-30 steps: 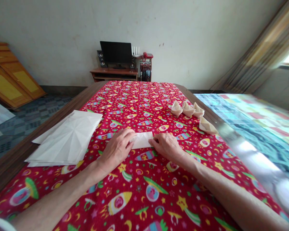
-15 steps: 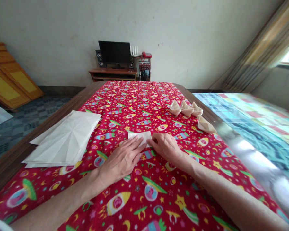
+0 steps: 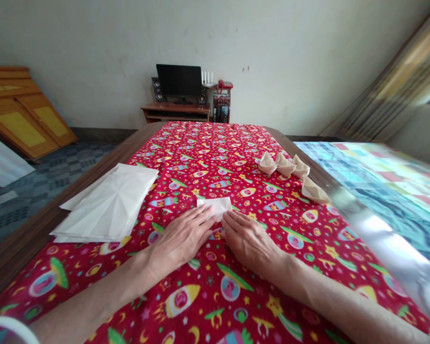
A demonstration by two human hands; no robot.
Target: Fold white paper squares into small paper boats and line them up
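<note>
A small folded white paper [image 3: 215, 206] lies on the red patterned tablecloth [image 3: 215, 153] in front of me. My left hand [image 3: 181, 237] lies flat, fingers stretched out, with its fingertips pressing the paper's near left edge. Beside it, my right hand [image 3: 246, 238] also rests flat and its fingertips touch the paper's near right edge. Both hands lie palm down and side by side, nearly touching. Neither hand grips anything.
A stack of white paper sheets [image 3: 109, 204] lies at the left of the table. Several folded beige paper shapes [image 3: 290, 172] sit at the right near the table edge. A bed with a colourful cover [image 3: 380, 191] stands to the right. A desk with a monitor [image 3: 179, 91] is against the far wall.
Both hands have slid back toward me and flattened out, now pressing only the near edge of the folded paper. The paper looks smaller and sits slightly further from me.
</note>
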